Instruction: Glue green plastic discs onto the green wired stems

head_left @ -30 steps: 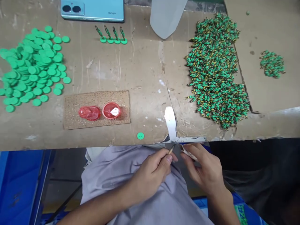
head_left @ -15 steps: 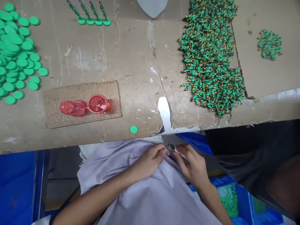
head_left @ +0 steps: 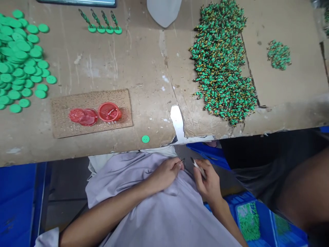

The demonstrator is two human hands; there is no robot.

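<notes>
Both hands low in the lap, below the near edge of the table [head_left: 144,68] — each one pinching a small tool.

The cardboard-covered table fills the far half of the view. On its right lies a big heap of green figures [head_left: 223,65], on its left a spread of green discs [head_left: 20,58], and between them near the edge a brown mat [head_left: 64,127] carrying two red caps [head_left: 109,111]. A small heap [head_left: 279,55] sits far right, four standing figures [head_left: 102,22] line the far side, and a single disc [head_left: 145,139] lies at the near edge. Over grey cloth [head_left: 154,212], the left hand [head_left: 166,173] is clenched on a thin stick [head_left: 182,160] and the right hand [head_left: 208,183] grips a slim pale tool [head_left: 196,164] with a dark tip — the two tips near each other, not touching.
</notes>
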